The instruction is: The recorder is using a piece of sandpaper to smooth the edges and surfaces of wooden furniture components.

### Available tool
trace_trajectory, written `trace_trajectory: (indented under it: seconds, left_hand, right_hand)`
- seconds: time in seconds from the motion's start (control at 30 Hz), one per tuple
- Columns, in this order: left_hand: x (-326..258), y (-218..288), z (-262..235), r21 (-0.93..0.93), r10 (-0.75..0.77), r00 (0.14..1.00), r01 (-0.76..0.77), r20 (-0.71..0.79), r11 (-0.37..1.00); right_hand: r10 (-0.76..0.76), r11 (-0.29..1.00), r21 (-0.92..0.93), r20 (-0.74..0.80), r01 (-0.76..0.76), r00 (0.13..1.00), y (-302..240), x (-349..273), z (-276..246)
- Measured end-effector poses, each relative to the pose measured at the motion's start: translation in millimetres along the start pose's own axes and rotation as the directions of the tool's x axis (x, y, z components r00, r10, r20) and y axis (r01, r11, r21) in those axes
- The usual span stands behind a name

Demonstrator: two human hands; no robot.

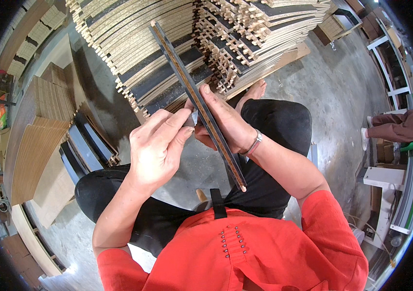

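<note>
Right hand (225, 123) grips a long, dark, wood-edged strip (197, 102) — left hand (160, 145) pinches a small grey blade (193, 118) against it.

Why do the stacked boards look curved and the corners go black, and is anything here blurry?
Head view: the fisheye lens bends the stacked panels toward the rim and leaves black corners; the hands and the dark strip at centre look sharp; things near the rim look squeezed and softer; daylight glares off the concrete floor.
</note>
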State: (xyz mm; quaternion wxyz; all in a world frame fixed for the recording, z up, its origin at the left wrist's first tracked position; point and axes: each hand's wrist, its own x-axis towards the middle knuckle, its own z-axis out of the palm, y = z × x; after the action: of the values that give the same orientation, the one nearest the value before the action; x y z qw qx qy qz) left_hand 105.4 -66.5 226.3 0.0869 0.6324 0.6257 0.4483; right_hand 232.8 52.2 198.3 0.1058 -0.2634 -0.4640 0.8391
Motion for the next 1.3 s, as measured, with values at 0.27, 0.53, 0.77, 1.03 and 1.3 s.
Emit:
trace_trajectory:
  seconds: [0.27, 0.53, 0.77, 1.03, 1.3]
  left_hand:
    - [0.4, -2.1, 3.5, 0.129, 0.104, 0.991, -0.093, -0.086, 0.987]
    - [3.1, -4.3, 1.7, 0.005, 0.103, 0.994, -0.103, -0.047, 0.995]
    - [-2.7, -6.0, 1.8, -0.333, -0.210, 0.975, 0.224, 0.077, 0.916]
    - [0.7, -2.4, -2.9, -0.257, -0.308, 0.940, 0.336, 0.144, 0.906]
    - [2.0, -4.0, -5.9, -0.230, -0.350, 0.916, 0.390, 0.198, 0.891]
  right_hand:
    - [0.021, 0.999, 0.039, -0.010, -0.020, 1.000, -0.7, -0.2, 3.3]
    - [-0.019, 1.000, 0.014, -0.007, 0.019, 1.000, 2.4, 1.4, 1.3]
    - [-0.078, 0.996, -0.032, 0.040, 0.079, 0.996, 2.7, 2.2, -0.3]
    - [-0.077, 0.995, -0.062, 0.002, 0.077, 0.997, 1.9, 0.7, 2.3]
    - [-0.147, 0.976, -0.162, -0.018, 0.143, 0.989, -1.8, -3.6, 5.4]
